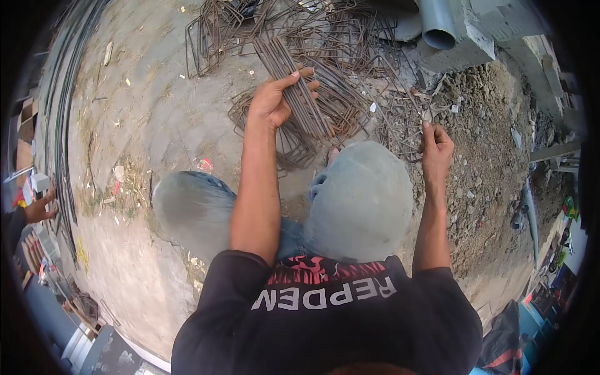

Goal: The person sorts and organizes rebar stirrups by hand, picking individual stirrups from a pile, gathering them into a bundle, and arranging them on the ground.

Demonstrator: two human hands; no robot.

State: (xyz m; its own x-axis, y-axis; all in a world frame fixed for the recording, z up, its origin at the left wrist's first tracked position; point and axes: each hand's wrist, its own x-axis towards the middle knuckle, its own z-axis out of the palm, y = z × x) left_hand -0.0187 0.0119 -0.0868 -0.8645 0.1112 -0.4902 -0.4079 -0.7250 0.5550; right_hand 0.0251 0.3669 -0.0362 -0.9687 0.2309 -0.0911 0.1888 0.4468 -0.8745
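My left hand (270,105) is closed around a stack of brown steel rebar stirrups (311,111), thumb over the top and fingertips showing at the far side. The stack is tilted, running from upper left to lower right, above more stirrups (350,100) lying on the ground. At the right, my right hand (437,147) is closed, with thumb and finger pinched at the end of a thin bent steel rod that looks like a single stirrup (400,81). Its outline blends with the loose stirrups behind it. My knees are bent just below the stack.
A tangled pile of stirrups (331,31) lies ahead. A grey pipe (437,28) and concrete blocks (481,37) stand at upper right, above a heap of soil (487,144). Long steel bars (62,125) run along the left, where another person's hand (40,208) shows.
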